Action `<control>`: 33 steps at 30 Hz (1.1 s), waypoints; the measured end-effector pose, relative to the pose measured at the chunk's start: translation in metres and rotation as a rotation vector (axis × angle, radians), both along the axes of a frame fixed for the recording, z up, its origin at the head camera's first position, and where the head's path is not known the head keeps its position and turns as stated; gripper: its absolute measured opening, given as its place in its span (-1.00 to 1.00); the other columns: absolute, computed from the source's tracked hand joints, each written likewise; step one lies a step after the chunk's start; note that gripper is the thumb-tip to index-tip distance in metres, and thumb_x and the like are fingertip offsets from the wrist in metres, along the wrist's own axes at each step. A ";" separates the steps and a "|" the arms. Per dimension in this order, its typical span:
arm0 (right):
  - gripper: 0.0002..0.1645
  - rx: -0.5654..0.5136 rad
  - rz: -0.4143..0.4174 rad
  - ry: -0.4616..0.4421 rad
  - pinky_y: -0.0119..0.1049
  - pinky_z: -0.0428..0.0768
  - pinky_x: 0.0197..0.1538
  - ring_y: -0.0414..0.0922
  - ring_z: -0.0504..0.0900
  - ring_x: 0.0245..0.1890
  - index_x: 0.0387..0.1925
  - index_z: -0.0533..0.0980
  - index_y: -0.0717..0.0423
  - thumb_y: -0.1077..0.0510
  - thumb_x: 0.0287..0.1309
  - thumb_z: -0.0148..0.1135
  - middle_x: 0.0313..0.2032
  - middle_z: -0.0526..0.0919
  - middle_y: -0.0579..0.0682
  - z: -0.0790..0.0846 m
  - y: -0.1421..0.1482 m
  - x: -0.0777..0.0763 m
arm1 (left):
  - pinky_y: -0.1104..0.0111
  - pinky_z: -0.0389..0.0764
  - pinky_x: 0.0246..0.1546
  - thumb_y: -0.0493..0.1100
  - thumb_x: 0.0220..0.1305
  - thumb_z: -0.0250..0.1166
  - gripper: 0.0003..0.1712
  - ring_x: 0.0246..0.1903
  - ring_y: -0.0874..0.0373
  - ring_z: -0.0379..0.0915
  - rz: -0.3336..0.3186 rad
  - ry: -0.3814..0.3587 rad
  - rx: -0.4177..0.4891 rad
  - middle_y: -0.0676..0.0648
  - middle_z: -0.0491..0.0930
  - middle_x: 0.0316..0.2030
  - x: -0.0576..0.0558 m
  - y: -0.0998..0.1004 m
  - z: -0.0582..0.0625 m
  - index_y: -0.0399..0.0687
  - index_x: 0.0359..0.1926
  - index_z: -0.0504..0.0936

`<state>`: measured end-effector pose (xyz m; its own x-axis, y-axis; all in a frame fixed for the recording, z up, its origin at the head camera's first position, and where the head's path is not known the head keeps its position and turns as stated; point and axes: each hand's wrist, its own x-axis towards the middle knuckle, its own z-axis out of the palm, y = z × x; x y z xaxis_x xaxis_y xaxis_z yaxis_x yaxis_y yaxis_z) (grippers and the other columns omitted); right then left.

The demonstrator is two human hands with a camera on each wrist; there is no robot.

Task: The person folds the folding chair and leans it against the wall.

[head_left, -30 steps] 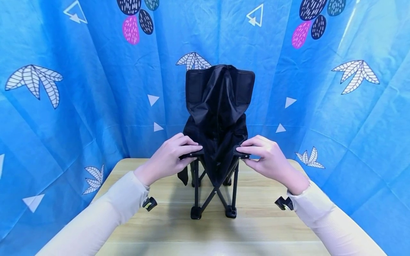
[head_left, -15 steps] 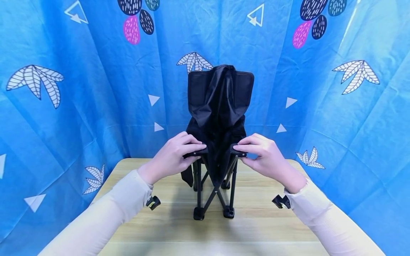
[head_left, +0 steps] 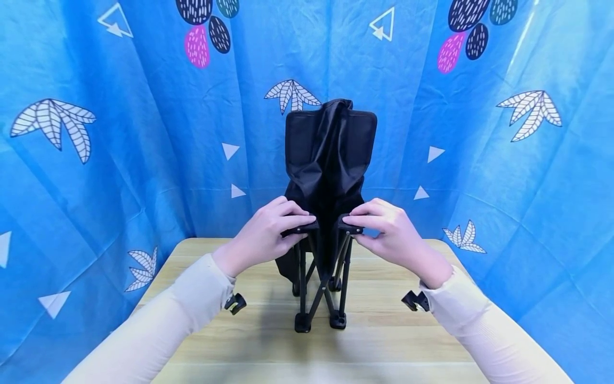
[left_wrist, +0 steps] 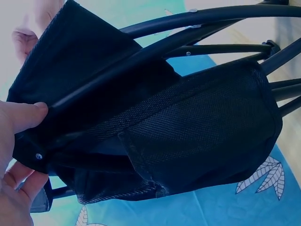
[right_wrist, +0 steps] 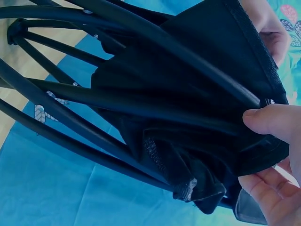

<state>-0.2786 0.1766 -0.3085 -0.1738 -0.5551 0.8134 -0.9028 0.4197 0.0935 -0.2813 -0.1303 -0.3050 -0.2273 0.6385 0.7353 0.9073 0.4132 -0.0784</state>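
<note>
A black folding camp chair [head_left: 331,160] stands upright on the table, half folded, its backrest creased down the middle. My left hand [head_left: 275,226] grips the front end of its left armrest [head_left: 302,229], fingers on top and thumb below. The right armrest [head_left: 352,230] is held the same way by my right hand [head_left: 390,229]. Crossed legs [head_left: 323,288] stand close together under the seat. In the left wrist view, a mesh pocket [left_wrist: 202,127] hangs beside the frame. The right wrist view shows the black tubes [right_wrist: 141,101] running from the bunched fabric by my thumb.
The chair's feet [head_left: 302,322] rest on a pale wooden table [head_left: 230,341]. A blue patterned curtain [head_left: 158,133] surrounds the table at the back and sides. Small black wrist mounts [head_left: 235,303] sit at both sleeve cuffs.
Both hands have moved toward each other with the armrests. The chair has grown narrower: its front feet stand closer together and its backrest is folded more deeply.
</note>
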 end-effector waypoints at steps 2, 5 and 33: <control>-0.49 -0.001 -0.001 -0.007 -0.17 0.69 -0.29 0.01 0.71 -0.20 -0.10 0.83 0.12 0.51 -0.17 0.65 -0.17 0.81 0.09 0.001 -0.001 0.001 | 0.26 0.67 -0.18 -0.41 0.12 0.65 -0.53 -0.12 0.01 0.59 -0.001 0.003 0.001 -0.10 0.79 -0.08 0.001 0.002 0.001 -0.14 0.09 0.86; -0.49 -0.003 -0.002 -0.011 -0.17 0.69 -0.30 0.01 0.71 -0.20 -0.09 0.83 0.12 0.51 -0.17 0.65 -0.17 0.81 0.09 0.001 -0.002 0.001 | 0.26 0.67 -0.17 -0.41 0.11 0.65 -0.53 -0.12 0.01 0.60 -0.001 0.005 0.001 -0.09 0.79 -0.08 0.002 0.004 0.001 -0.13 0.08 0.86; -0.50 -0.004 0.008 0.002 -0.17 0.67 -0.33 0.00 0.67 -0.26 -0.08 0.83 0.12 0.47 -0.14 0.69 -0.17 0.81 0.10 0.003 -0.016 -0.002 | 0.28 0.63 -0.21 -0.36 0.18 0.64 -0.59 -0.16 0.04 0.57 -0.013 0.018 0.006 -0.08 0.77 -0.11 -0.005 0.016 0.001 -0.13 0.07 0.86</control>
<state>-0.2802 0.1603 -0.3059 -0.1677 -0.5531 0.8161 -0.9058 0.4132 0.0938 -0.2863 -0.1148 -0.3036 -0.2056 0.6367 0.7432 0.9110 0.4020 -0.0924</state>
